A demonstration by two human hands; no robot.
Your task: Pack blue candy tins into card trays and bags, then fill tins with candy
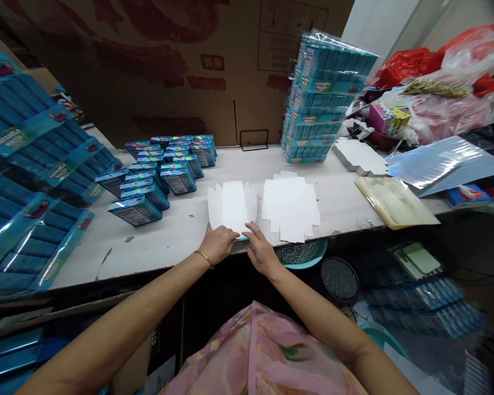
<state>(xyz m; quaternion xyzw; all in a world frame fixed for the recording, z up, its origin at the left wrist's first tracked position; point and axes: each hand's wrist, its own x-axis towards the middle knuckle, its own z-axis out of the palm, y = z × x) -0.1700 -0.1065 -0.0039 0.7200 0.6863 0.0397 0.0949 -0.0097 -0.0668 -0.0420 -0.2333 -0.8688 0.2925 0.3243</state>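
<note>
A partly folded cardboard box blank [234, 204], white side up, lies at the table's near edge with its side flaps raised. My left hand [220, 243], with a gold bangle at the wrist, pinches the blank's near left corner. At the near right corner, the fingers of my right hand [262, 248] are closed on the same blank. A strip of its blue printed side shows between the hands. Just to the right, a flat white box blank [291, 204] lies unfolded. Several small blue boxes [135, 210] stand in rows to the left.
Wrapped packs of blue boxes rise in a stack [313, 118] at the back and a larger pile [28, 142] at the left. On the right are cut blanks [360, 156], clear plastic sheets [395, 202] and red bags [420, 63]. A teal basin [313, 259] sits below the edge.
</note>
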